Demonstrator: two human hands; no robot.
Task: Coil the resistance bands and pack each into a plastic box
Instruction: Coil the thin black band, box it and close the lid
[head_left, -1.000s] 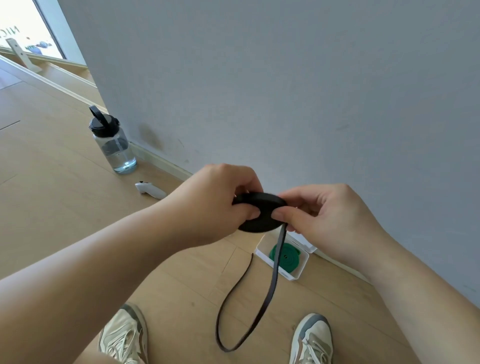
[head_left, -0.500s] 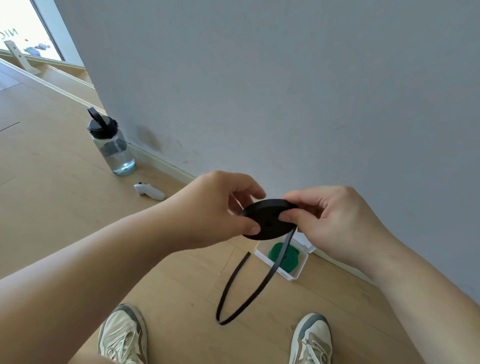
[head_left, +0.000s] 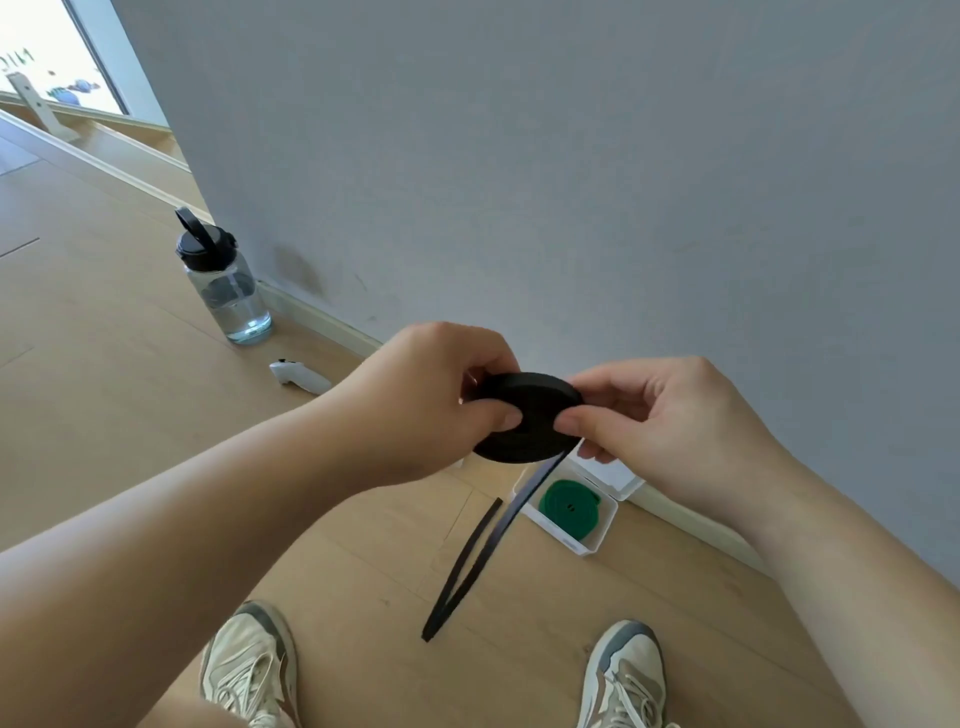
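A black resistance band is wound into a flat coil (head_left: 527, 418) held in the air between my two hands. My left hand (head_left: 431, 402) pinches the coil's left side, thumb on top. My right hand (head_left: 670, 421) pinches its right edge with thumb and fingers. The band's loose tail (head_left: 470, 566) hangs down from the coil as a narrow doubled loop above the floor. On the floor by the wall stands an open white plastic box (head_left: 589, 545) with a coiled green band (head_left: 569, 506) inside.
A clear water bottle (head_left: 226, 291) with a black lid stands by the wall at the left, a white controller (head_left: 301, 376) lying near it. My two shoes (head_left: 249, 670) (head_left: 623, 675) are on the wooden floor below. A grey wall rises just ahead.
The hanging tail has become shorter and its loop narrower as more band went onto the coil. Both hands have shifted their pinch on the coil.
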